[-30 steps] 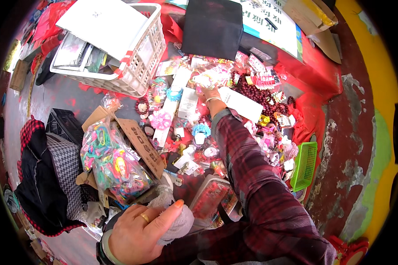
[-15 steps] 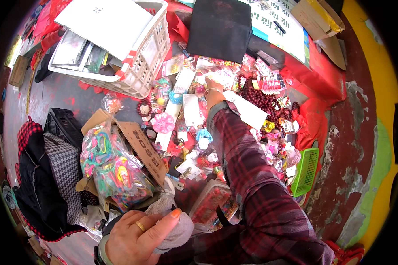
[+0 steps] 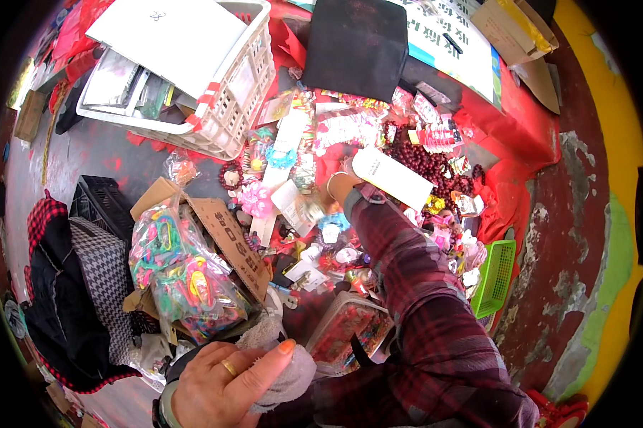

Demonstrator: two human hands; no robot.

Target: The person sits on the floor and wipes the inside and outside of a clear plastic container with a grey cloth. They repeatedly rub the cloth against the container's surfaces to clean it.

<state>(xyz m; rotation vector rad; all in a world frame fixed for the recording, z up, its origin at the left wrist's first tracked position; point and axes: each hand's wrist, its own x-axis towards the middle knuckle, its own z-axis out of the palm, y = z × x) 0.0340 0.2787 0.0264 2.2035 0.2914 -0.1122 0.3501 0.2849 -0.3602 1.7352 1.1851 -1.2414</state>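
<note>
At the bottom, my left hand [image 3: 218,385] is closed on a grey terry cloth [image 3: 286,378], its thumb pressed along the top. My right arm reaches forward into a spread of hair accessories and trinkets on red cloth. My right hand [image 3: 341,187] is low among them, beside a long white card [image 3: 393,178]; its fingers are blurred and partly hidden. Left of it lie a tilted white card [image 3: 293,207], a pink flower hair tie [image 3: 256,200] and a blue scrunchie [image 3: 281,158]. Dark red beads [image 3: 417,157] are heaped to its right.
A white plastic crate [image 3: 228,100] stands at the far left. Nearer are a cardboard box [image 3: 225,232] with bagged colourful items [image 3: 189,274] and a clear lidded tub [image 3: 350,332]. A green basket [image 3: 494,278] is at right; a black box [image 3: 357,46] stands at the back.
My right hand has drawn back toward me. The white card left of it has shifted nearer and tilted, and the pink flower hair tie has moved slightly. My left hand stays on the cloth.
</note>
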